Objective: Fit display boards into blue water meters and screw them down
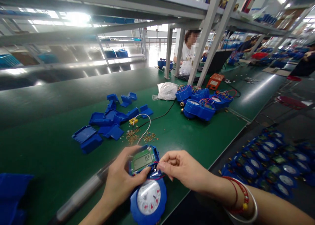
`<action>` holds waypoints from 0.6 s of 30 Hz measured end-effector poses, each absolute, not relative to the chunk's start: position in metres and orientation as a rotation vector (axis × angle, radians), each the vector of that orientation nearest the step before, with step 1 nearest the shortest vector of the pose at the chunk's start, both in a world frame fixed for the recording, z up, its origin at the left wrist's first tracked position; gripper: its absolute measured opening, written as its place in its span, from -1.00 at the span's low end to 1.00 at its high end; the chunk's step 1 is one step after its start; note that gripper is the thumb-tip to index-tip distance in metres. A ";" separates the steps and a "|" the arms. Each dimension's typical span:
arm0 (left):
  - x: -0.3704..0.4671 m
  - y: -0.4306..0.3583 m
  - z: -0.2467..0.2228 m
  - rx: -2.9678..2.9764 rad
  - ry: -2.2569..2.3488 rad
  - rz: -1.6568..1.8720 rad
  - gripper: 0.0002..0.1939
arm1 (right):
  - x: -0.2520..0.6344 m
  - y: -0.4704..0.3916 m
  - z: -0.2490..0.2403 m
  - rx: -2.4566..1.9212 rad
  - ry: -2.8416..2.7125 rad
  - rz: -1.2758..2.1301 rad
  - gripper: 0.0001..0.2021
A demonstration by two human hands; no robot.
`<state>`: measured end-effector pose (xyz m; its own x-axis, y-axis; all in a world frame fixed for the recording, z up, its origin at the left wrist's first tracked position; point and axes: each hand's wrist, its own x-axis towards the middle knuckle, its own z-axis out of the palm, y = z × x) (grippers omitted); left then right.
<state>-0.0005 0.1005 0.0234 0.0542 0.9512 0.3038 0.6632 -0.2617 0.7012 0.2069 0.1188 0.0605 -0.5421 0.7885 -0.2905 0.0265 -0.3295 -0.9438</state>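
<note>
While my left grip clasps the blue meter at the near edge of the bench and my right grip pinches its thin wires, I judge it weighty, stiff, slick, best held by the casing, off the fragile display board.

Wears a smooth, pale, ring-shaped bangle on the right wrist. Has, between the bangle and the right hand, a red bracelet with small beads, one of them yellow. Carries, farther from the bangle, a thin red cord. Shows a bare left forearm well apart from the bangle.
</note>
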 end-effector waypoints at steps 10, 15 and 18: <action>0.001 0.101 0.023 2.028 1.645 1.042 -0.53 | 0.204 0.140 0.077 -1.232 -1.893 1.299 -0.89; -0.001 0.102 0.023 2.046 1.642 1.047 -0.53 | 0.202 0.151 0.077 -1.196 -1.799 1.491 -0.89; -0.001 0.102 0.022 2.049 1.629 1.048 -0.53 | 0.206 0.152 0.074 -1.183 -1.639 1.683 -0.86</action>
